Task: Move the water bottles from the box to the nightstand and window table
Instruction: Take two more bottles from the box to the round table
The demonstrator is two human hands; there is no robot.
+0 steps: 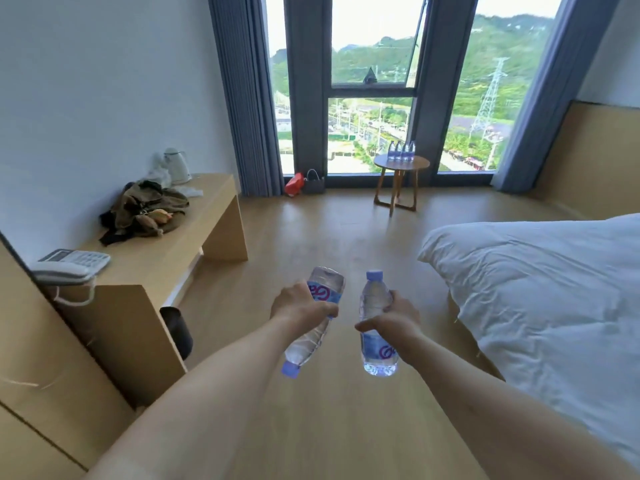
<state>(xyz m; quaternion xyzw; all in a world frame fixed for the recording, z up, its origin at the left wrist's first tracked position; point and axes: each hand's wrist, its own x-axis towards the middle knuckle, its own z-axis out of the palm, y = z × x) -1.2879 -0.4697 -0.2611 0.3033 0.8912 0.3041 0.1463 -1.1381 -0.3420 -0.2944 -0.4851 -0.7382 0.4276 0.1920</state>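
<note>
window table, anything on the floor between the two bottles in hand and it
Nothing visible: bare wood floor runs from the left-hand bottle and right-hand bottle to the window table. The bed lies right, the desk left.

Single head-worn wide-angle view, facing forward and down; near hands, far window table [401,163]

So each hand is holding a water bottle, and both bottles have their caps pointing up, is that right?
Not quite. The head view shows each hand holding a bottle, but only the right bottle, held by the right hand, has its cap up. The left bottle, held by the left hand, is upside down and tilted, its cap pointing down toward the floor.
</note>
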